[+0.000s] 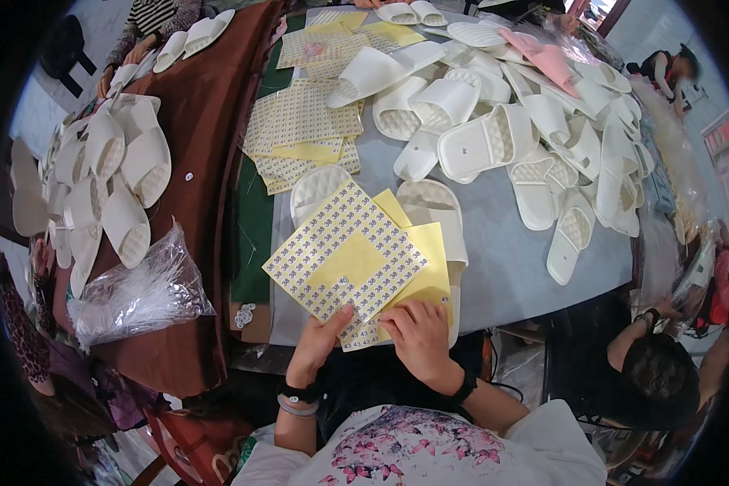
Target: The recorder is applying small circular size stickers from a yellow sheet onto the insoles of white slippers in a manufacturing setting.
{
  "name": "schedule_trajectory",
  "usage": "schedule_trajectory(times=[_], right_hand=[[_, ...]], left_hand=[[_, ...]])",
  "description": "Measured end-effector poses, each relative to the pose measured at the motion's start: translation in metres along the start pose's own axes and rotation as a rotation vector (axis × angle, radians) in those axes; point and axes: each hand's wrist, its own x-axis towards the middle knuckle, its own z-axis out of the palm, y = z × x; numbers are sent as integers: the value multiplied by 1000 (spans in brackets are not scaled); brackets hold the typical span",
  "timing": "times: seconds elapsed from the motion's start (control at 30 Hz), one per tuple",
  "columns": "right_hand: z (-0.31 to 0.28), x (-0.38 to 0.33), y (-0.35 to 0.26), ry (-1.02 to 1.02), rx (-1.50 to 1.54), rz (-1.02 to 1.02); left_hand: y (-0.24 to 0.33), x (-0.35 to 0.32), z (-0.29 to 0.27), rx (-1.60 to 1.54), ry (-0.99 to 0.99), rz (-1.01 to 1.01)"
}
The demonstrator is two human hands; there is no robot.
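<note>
While I look down from the head view, my left hand [320, 340] lies at the near edge of the bench [502, 251], its fingers stretched up flat under the lower corner of the top sticker sheet [344, 249], thumb pressed on the sheet's edge. That sheet is a yellow backing covered with small round white labels, with a bare yellow patch in its middle where labels are gone; it sits tilted like a diamond. My right hand [419, 336] is just beside the left, knuckles up, fingers curled down onto the lower sheets [421, 279] of the same stack, pinning them to the bench; I cannot tell whether it pinches a single label. The stack rests partly on a pair of white slippers [433, 212] lying soles up, right in front of me.

Farther back lies a second spread of label sheets [300, 130], and beyond it a big heap of white slippers [535, 138] fills the right side of the bench, with a pink pair [543, 57] on top. To the left, a brown cloth [198, 162] carries another slipper pile [109, 178] and a bundle of clear plastic bags [142, 296]. Another person's dark-haired head [660, 381] shows at the lower right, and someone else's hands [125, 65] work at the far left.
</note>
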Motion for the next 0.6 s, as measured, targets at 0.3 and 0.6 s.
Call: schedule_trajectory(times=[0.3, 0.6], right_hand=[[-18, -9, -10, 79, 25, -59], [-86, 5, 28, 299, 245, 157]], left_hand=[[-2, -2, 1, 45, -2, 42], [4, -26, -15, 25, 95, 161]])
